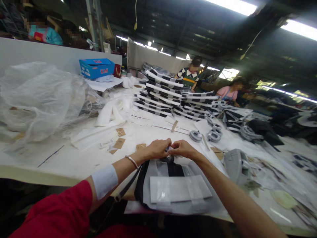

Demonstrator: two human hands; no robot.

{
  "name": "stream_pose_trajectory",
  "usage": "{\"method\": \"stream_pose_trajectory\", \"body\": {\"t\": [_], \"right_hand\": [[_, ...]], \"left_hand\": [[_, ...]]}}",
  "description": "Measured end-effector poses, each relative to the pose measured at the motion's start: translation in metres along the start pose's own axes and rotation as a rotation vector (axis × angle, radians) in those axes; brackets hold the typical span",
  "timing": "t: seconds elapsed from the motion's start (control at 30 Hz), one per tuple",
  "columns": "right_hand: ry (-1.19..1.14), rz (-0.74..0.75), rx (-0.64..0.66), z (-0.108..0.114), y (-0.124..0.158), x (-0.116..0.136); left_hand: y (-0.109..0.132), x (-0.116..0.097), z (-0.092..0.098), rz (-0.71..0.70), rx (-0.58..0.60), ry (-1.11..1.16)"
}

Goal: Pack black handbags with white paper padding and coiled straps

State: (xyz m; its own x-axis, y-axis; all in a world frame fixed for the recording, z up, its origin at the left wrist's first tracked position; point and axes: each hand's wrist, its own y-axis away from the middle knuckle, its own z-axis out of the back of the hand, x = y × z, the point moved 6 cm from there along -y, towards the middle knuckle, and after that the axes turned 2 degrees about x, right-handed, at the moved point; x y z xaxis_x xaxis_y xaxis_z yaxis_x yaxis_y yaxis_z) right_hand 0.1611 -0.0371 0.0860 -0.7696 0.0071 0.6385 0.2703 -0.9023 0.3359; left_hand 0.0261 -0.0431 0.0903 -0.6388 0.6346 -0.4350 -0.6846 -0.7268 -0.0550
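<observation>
My left hand and my right hand meet at the far end of a black-and-white bag lying at the table's front edge. Fingers of both are pinched together around a small dark-and-whitish piece, too small and blurred to name. Clear plastic covers part of the bag, and a flat white packet is fixed across it with clear tape. A thin dark strap runs down from the bag's left side, below my left forearm.
Stacks of black-and-white striped pieces stand at the back. Brown tags lie left of my hands, near crumpled clear plastic. A grey tape dispenser sits right of my right forearm. Coiled grey straps and a blue box lie farther back. Co-workers are beyond.
</observation>
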Motion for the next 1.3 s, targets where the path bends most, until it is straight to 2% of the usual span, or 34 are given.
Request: {"method": "stream_pose_trajectory", "body": {"t": [0.13, 0.2, 0.3, 0.47, 0.6, 0.67, 0.73, 0.83, 0.93, 1.0, 1.07, 1.13, 1.2, 1.3], "right_hand": [[0.314, 0.087, -0.217, -0.012, 0.028, 0.025], [0.448, 0.161, -0.299, -0.02, 0.039, 0.036], [0.532, 0.21, -0.351, -0.031, 0.048, 0.043], [0.484, 0.189, -0.352, -0.034, 0.048, 0.039], [0.26, 0.164, -0.264, -0.03, 0.05, 0.033], [0.18, 0.188, -0.32, -0.017, 0.06, 0.032], [0.146, 0.209, -0.483, 0.01, 0.081, 0.024], [0.074, 0.116, -0.767, 0.064, 0.133, -0.016], [0.008, -0.127, -1.038, 0.116, 0.204, -0.087], [-0.007, -0.32, -1.176, 0.137, 0.253, -0.138], [-0.106, -0.495, -1.221, 0.143, 0.287, -0.185], [-0.263, -0.584, -1.178, 0.136, 0.3, -0.22], [-0.392, -0.592, -1.11, 0.125, 0.294, -0.239], [-0.52, -0.573, -1.049, 0.117, 0.273, -0.25]], "left_hand": [[0.009, 0.011, -0.002, -0.027, 0.145, 0.354], [0.014, 0.014, -0.004, 0.009, 0.174, 0.375], [0.021, 0.015, -0.007, 0.061, 0.18, 0.303], [0.025, 0.013, -0.011, 0.06, 0.161, 0.398], [0.024, 0.014, -0.012, 0.085, 0.112, 0.472], [0.024, 0.013, -0.011, 0.087, 0.09, 0.502], [0.025, 0.012, -0.009, 0.086, 0.068, 0.534], [0.024, 0.013, -0.01, 0.094, 0.035, 0.608], [0.02, 0.025, -0.015, 0.209, -0.033, 0.782], [0.017, 0.03, -0.02, 0.254, -0.058, 0.878], [0.016, 0.032, -0.024, 0.288, -0.087, 0.943], [0.017, 0.031, -0.025, 0.314, -0.13, 0.983], [0.02, 0.029, -0.025, 0.347, -0.165, 1.013], [0.023, 0.026, -0.025, 0.393, -0.187, 1.037]]}}
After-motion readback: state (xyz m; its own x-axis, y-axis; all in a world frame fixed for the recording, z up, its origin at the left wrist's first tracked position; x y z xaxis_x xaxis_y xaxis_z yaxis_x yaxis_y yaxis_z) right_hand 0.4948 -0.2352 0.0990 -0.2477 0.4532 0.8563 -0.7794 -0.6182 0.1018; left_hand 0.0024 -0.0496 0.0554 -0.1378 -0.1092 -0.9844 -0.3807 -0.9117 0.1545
